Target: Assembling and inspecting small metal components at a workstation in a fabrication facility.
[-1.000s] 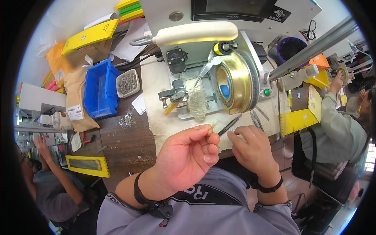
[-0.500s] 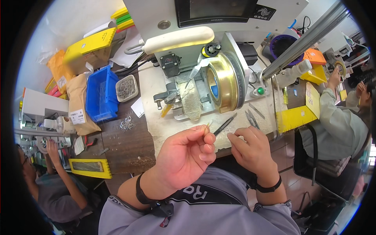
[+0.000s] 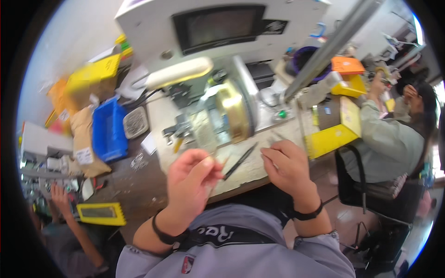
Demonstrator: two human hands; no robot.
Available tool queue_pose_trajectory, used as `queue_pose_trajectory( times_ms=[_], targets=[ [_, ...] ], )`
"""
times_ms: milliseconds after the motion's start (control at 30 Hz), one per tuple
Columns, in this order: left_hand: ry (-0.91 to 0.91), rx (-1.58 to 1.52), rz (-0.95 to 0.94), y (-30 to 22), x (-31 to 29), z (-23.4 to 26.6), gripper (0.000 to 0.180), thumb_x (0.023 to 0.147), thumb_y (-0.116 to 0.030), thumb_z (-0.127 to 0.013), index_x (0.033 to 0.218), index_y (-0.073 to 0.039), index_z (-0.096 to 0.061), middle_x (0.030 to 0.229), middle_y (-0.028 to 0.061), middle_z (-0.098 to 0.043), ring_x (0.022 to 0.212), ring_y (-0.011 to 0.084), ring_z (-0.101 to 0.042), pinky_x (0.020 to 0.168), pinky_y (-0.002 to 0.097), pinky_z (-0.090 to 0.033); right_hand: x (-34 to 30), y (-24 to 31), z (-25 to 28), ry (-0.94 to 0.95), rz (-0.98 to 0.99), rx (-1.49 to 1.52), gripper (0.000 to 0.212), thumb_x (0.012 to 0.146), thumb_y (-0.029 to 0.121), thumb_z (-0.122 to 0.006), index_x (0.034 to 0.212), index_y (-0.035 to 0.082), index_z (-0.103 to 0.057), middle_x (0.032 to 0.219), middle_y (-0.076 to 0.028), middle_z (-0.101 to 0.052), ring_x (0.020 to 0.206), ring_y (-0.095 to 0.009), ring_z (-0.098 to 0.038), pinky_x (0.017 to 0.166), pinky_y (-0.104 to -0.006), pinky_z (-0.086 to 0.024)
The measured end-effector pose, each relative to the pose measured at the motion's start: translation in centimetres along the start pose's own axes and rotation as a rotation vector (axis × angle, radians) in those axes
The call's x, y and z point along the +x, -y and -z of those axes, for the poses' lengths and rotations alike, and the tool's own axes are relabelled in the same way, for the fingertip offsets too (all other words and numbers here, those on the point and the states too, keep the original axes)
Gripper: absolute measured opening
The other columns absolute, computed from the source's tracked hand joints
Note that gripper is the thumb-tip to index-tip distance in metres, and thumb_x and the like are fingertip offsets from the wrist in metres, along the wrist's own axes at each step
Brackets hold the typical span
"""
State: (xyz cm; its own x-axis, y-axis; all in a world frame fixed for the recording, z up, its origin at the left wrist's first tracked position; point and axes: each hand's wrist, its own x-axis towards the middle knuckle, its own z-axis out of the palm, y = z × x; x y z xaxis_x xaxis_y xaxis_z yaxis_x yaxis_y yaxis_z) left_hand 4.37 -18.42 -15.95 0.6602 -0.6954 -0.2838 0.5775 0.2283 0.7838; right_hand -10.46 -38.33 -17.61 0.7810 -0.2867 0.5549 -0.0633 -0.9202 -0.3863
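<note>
Pinching what looks like a thin yellowish strand [image 3: 225,162], your left hand [image 3: 192,180] sits above the front of the pale mat [image 3: 252,173], its thumb pressed against the curled fingers; motion blur softens the fingertips and the strand, which pokes out on the right side of them. Your right hand [image 3: 287,166] is well apart from it, its fingers bent and drawn in near the thumb, and you cannot tell from this view whether they grip anything. Between your hands lie black tweezers [image 3: 240,161], slanting on the mat, their lower end near your left fingers.

Beyond your hands stands a bench machine with a brass-coloured wheel [image 3: 233,111], a cream padded handle [image 3: 178,73] above it and a dark screen [image 3: 218,28] higher up. A green button [image 3: 282,114] is to the right of the wheel. On your left, a blue bin [image 3: 109,134] stands beside a small dish [image 3: 134,136] of metal pieces, with a loose heap of metal bits [image 3: 138,162] on the brown wooden tabletop [image 3: 143,185] nearer you. A co-worker in a pale green sleeve [image 3: 389,146] sits to your right.
</note>
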Motion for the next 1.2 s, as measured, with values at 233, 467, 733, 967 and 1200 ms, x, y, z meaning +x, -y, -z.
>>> queue_pose_trajectory(
  times_ms=[233, 467, 733, 967, 1200],
  targets=[
    [-0.007, 1.184, -0.941, -2.9, 1.9, 1.9, 0.003, 0.097, -0.001, -0.059, 0.098, 0.001, -0.062, 0.093, 0.0089, -0.065, 0.077, 0.0139, -0.059, 0.067, 0.0249, -0.047, 3.3, -5.8, 1.8, -0.366, -0.389, 0.045, 0.008, 0.085, 0.006, -0.077, 0.091, 0.002, -0.074, 0.077, -0.009, -0.064, 0.061, -0.019, -0.056, 0.056, -0.0323, -0.044],
    [-0.103, 1.297, -0.947, -5.2, 3.5, 1.9, 0.007, 0.094, -0.006, -0.062, 0.094, 0.0, -0.059, 0.109, 0.0156, -0.061, 0.102, 0.0297, -0.058, 0.095, 0.0391, -0.045, 5.5, -8.4, 1.0, -0.53, -0.562, 0.087, 0.008, 0.086, 0.008, -0.075, 0.09, 0.001, -0.074, 0.076, -0.011, -0.065, 0.061, -0.02, -0.058, 0.058, -0.0337, -0.046],
    [-0.181, 1.358, -0.955, -6.9, 3.5, 2.6, 0.008, 0.092, -0.01, -0.064, 0.094, -0.002, -0.063, 0.11, 0.0161, -0.06, 0.103, 0.0331, -0.058, 0.093, 0.0404, -0.045, 8.0, -7.5, 4.8, -0.465, -0.532, -0.086, 0.016, 0.086, 0.016, -0.076, 0.091, 0.001, -0.076, 0.085, -0.016, -0.072, 0.084, -0.035, -0.071, 0.076, -0.0415, -0.055],
    [0.254, 1.473, -1.586, -8.4, -1.3, 1.3, 0.028, 0.065, -0.009, -0.074, 0.09, -0.022, -0.073, 0.097, -0.0021, -0.063, 0.089, 0.0207, -0.06, 0.078, 0.0362, -0.038, 6.4, 4.8, 9.7, -0.014, -0.097, 0.27, 0.023, 0.078, -0.001, -0.08, 0.101, 0.002, -0.078, 0.083, -0.011, -0.065, 0.071, -0.021, -0.065, 0.064, -0.0311, -0.051],
    [0.322, 1.546, -1.575, -7.5, -4.3, 0.8, 0.04, 0.066, -0.01, -0.084, 0.096, -0.032, -0.07, 0.106, -0.008, -0.053, 0.103, 0.0183, -0.052, 0.08, 0.0385, -0.037, 5.8, 9.1, 6.7, 0.385, 0.019, 0.726, 0.024, 0.079, 0.001, -0.082, 0.101, 0.003, -0.075, 0.082, -0.009, -0.062, 0.066, -0.022, -0.062, 0.056, -0.0319, -0.048]
  ],
)
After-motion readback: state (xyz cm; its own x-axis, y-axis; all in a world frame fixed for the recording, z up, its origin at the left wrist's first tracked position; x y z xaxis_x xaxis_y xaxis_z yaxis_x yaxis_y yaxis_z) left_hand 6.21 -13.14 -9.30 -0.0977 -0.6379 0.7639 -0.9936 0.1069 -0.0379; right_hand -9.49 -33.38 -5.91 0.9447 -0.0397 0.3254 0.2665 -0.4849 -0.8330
